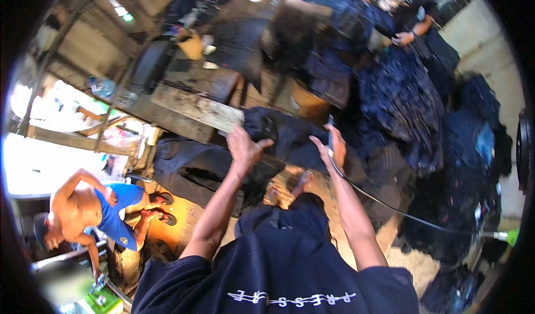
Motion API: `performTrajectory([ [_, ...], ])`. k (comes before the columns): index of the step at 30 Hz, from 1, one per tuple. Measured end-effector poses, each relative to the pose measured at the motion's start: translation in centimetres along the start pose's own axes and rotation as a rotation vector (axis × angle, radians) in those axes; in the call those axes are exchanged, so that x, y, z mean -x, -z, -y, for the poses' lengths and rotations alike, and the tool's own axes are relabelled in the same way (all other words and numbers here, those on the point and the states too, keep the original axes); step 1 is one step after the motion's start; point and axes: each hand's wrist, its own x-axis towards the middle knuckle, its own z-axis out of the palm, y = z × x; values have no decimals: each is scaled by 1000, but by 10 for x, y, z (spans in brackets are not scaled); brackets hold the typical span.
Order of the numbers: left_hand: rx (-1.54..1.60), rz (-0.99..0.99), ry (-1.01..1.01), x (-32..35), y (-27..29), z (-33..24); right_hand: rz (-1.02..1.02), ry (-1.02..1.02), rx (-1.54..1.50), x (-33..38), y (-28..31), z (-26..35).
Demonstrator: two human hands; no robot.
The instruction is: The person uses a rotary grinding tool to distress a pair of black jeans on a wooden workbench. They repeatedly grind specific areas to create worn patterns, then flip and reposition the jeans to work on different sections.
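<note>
My left hand (243, 148) lies at the end of a worn wooden board (198, 109), thumb stretched out to the right and fingers reaching toward dark cloth. That dark cloth (287, 133), apparently a trouser garment, spreads from the board's end across to my right hand. In my right hand (332, 147) is a slim handheld tool (330, 129) pointing away from me, its thumb held apart to the left. From the tool a flexible cable (384, 203) runs along my forearm to a metal and green fitting (504, 235) at the right.
Large heaps of dark denim (398, 99) fill the right side. At the far right a person's hand (404, 38) touches cloth. Another person in blue shorts (120, 216) sits at the left. A wooden table (217, 83) and more dark garments (189, 161) lie left of centre.
</note>
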Motion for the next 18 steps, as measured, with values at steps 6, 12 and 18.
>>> performTrajectory([
  [6, 38, 680, -120, -45, 2, 26, -19, 81, 77, 5, -2, -4],
  [12, 1185, 900, 743, -63, 6, 7, 58, 29, 136, -5, -7, 9],
  [18, 1120, 406, 147, -80, 5, -3, 65, 99, -6, -32, -59, 33],
])
